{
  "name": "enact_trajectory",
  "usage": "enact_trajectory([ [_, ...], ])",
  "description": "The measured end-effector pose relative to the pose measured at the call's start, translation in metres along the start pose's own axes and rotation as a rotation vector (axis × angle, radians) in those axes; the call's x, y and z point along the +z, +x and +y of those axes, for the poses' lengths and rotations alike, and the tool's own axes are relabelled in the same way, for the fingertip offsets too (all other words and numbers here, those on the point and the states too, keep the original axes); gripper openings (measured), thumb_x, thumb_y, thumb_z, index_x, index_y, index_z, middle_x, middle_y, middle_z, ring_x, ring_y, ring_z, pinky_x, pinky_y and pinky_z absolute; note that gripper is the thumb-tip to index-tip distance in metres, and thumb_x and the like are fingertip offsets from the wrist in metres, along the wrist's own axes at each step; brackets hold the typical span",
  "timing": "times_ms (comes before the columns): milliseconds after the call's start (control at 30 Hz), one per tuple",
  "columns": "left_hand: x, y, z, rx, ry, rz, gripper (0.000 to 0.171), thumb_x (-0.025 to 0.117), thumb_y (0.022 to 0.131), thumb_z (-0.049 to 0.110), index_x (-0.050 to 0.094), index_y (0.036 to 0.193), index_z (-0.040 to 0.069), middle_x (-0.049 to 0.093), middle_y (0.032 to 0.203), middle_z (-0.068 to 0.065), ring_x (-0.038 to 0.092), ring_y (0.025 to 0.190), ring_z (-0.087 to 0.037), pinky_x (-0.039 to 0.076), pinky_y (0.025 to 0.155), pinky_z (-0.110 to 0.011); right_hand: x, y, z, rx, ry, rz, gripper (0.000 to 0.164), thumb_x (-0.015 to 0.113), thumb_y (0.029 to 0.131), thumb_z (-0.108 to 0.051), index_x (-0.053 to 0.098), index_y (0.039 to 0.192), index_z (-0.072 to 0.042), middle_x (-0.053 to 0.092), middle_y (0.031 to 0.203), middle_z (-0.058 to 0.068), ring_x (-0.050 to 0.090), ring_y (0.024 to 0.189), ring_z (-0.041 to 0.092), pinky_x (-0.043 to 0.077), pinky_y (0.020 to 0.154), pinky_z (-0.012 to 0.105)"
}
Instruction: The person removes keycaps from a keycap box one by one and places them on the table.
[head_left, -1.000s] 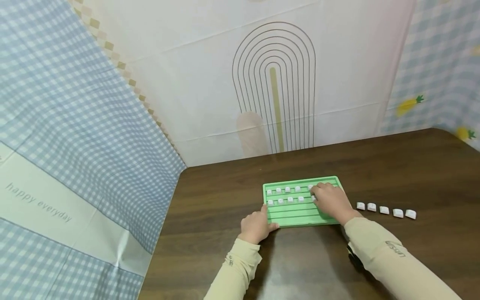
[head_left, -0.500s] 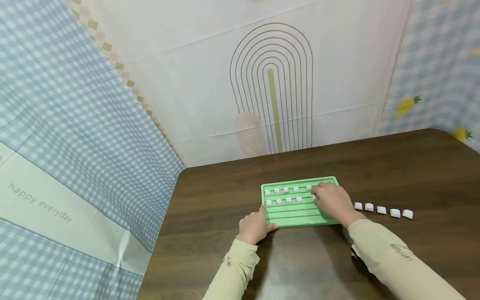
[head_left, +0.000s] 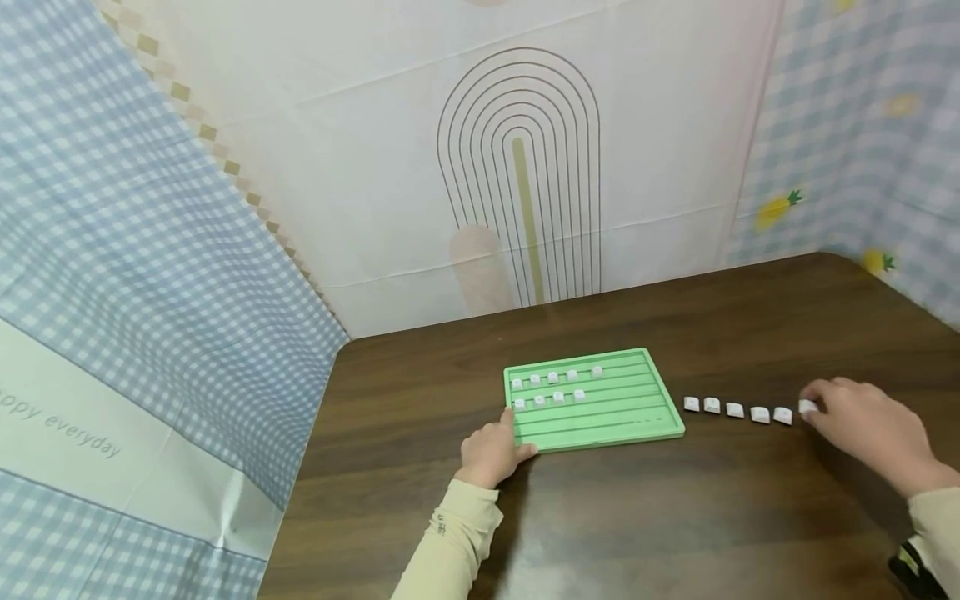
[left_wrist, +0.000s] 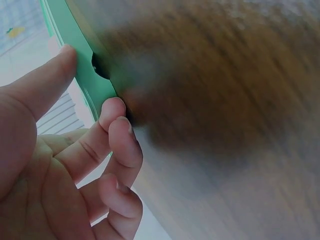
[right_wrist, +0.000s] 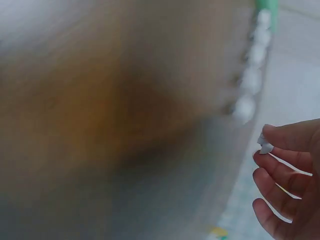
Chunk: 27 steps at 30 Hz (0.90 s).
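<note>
- The green tray lies flat on the dark wooden table, its long axis running left to right, roughly parallel with the table's rear edge; its grooves follow that same line.
- Five white blocks sit along the tray's rearmost groove, and four more stand in the next, all toward the left end.
- The left hand holds the tray's near-left corner, thumb on the front edge and forefinger along the left edge.
- The right hand pinches a single white block between thumb and forefinger, well right of the tray; which way that block faces is too small to tell.
- A row of five loose blocks stretches from just beside the tray's right edge toward the right hand, slanting slightly nearer the person.
- Broad wood surface extends before and behind the tray; patterned cloth rises beyond the rear edge.
</note>
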<state>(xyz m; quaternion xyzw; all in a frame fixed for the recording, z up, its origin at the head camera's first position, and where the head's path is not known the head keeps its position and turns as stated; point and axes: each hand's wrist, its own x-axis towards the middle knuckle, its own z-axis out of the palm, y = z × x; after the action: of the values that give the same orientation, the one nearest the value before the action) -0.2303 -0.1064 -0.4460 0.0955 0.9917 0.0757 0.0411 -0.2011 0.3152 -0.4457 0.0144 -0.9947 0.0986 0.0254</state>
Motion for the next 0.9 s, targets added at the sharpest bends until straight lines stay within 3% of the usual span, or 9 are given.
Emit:
enact_trajectory([
  [100,-0.002,-0.001,-0.001,-0.001,-0.003,-0.002,0.07,0.063,0.08,0.048,0.045,0.134,0.007,0.071,0.081,-0.014,0.057,0.055,-0.026,0.047,0.05,-0.04,0.01,-0.004,0.015,0.027,-0.003,-0.074,0.022,0.062,0.081,-0.01,0.064,0.093,0.009,0.061,0.079,0.022,0.054,0.065,0.028,0.044,0.055,0.043],
  [233,-0.004,-0.001,0.0,0.003,-0.005,-0.006,0.07,0.063,0.08,0.047,0.045,0.134,0.006,0.071,0.081,-0.015,0.057,0.056,-0.026,0.047,0.05,-0.039,0.019,-0.005,0.021,0.02,-0.008,-0.069,0.022,0.061,0.08,-0.009,0.063,0.093,0.009,0.061,0.081,0.024,0.055,0.068,0.031,0.044,0.057,0.046],
  [400,-0.004,-0.001,-0.001,-0.003,-0.003,-0.009,0.07,0.063,0.08,0.048,0.045,0.134,0.007,0.069,0.076,-0.014,0.056,0.053,-0.025,0.045,0.048,-0.038,0.007,0.006,0.005,0.035,-0.001,-0.051,0.049,0.066,0.079,-0.02,0.052,0.11,0.016,0.054,0.1,0.039,0.055,0.078,0.046,0.047,0.059,0.054],
  [500,-0.004,-0.001,-0.002,-0.008,0.004,-0.007,0.07,0.063,0.08,0.048,0.045,0.133,0.007,0.069,0.074,-0.013,0.056,0.053,-0.025,0.045,0.048,-0.038,-0.006,0.02,-0.02,-0.016,0.061,-0.021,0.059,0.064,0.082,-0.031,0.048,0.119,0.012,0.051,0.111,0.041,0.055,0.084,0.049,0.047,0.057,0.054],
  [600,-0.004,-0.002,-0.003,-0.011,0.008,-0.006,0.07,0.063,0.08,0.048,0.045,0.133,0.007,0.068,0.073,-0.013,0.055,0.052,-0.025,0.045,0.047,-0.037,-0.01,0.037,-0.057,-0.105,0.121,0.004,0.052,0.061,0.085,-0.032,0.052,0.12,0.005,0.053,0.117,0.037,0.052,0.097,0.051,0.047,0.063,0.058],
  [767,-0.004,-0.002,-0.002,-0.014,-0.005,-0.019,0.07,0.062,0.08,0.047,0.044,0.135,0.007,0.069,0.076,-0.014,0.056,0.054,-0.025,0.046,0.05,-0.038,0.013,0.063,-0.125,-0.233,0.16,0.029,0.035,0.063,0.084,-0.022,0.062,0.112,-0.002,0.061,0.115,0.026,0.053,0.102,0.045,0.047,0.074,0.061],
  [900,-0.004,-0.001,0.001,-0.007,-0.001,-0.024,0.07,0.062,0.081,0.048,0.044,0.135,0.007,0.07,0.077,-0.013,0.056,0.054,-0.025,0.047,0.05,-0.038,0.037,0.077,-0.17,-0.29,0.196,0.013,0.034,0.064,0.083,-0.022,0.062,0.112,-0.004,0.063,0.116,0.021,0.053,0.106,0.041,0.047,0.08,0.058],
])
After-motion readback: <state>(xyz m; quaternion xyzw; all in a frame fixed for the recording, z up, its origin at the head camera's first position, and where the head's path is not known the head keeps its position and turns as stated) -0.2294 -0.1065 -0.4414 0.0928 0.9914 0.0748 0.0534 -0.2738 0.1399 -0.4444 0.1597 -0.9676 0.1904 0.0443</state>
